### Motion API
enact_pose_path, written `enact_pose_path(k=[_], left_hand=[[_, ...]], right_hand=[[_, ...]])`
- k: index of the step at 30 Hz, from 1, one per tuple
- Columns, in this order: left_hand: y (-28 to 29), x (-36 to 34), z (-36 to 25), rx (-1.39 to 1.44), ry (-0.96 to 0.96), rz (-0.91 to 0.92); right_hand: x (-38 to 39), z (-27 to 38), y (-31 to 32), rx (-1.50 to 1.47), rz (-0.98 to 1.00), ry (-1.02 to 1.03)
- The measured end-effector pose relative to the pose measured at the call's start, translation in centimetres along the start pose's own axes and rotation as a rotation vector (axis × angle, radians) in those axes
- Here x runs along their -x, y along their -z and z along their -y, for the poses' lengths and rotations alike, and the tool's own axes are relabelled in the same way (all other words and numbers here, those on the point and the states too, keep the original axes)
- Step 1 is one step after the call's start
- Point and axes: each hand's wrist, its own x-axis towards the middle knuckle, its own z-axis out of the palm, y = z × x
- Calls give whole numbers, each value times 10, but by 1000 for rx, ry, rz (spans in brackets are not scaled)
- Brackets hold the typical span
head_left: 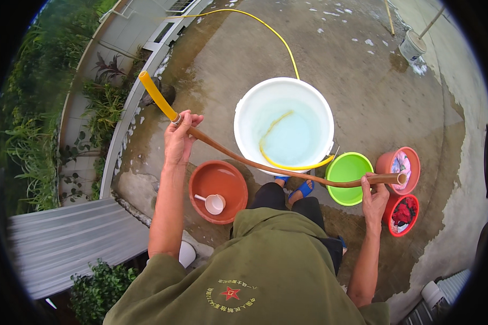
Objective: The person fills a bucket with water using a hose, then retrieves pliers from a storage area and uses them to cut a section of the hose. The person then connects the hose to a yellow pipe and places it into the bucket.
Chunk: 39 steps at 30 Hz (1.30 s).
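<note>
Nearest to cam is olive-green cotton T-shirt (276, 252) of the person, w/ a small red star printed on its back. Both forearms reach fwd from it, one on each side.

L hand (180, 142) is partly closed: thumb & fingers hold the long brown flexible hose (255, 161) close to its joint w/ the short, thick yellow tube piece (156, 95), which points up-left in view. R hand (374, 199) is also half-closed & grips the same hose near its other end, thumb on the near side; the round open end sticks out past the fingers. Btwn the hands the hose hangs in a shallow curve, across the front of the body.

Beyond it stands big round white plastic tub (248, 127) w/ clear water; another yellow tube (295, 167) lies curved inside. Thin yellow hose (281, 39) runs over the wet concrete to the tub's far side.

On L is round reddish-brown basin (222, 176) w/ a pale pink ladle (215, 203) in it. On R: bright green round basin (346, 163), partly behind the hose, then pink basin (385, 163) w/ flowered cloth & red bucket (389, 210) w/ dark red clothes.
</note>
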Motion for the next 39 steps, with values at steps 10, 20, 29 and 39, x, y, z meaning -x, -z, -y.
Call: enact_pose_path(k=[10,20,29,39], left_hand=[[-8,-8,-3,67,17,0],[-33,-23,-1,17,21,55],[-65,-28,-6,-321,-82,69],[-100,-40,-9,-753,-66,190]], right_hand=[[7,-49,35,-97,-143,-222],[29,-96,50,-184,-277,-360],[33,-144,51,-427,-455,-642],[36,-181,28,-729,-553,-913]])
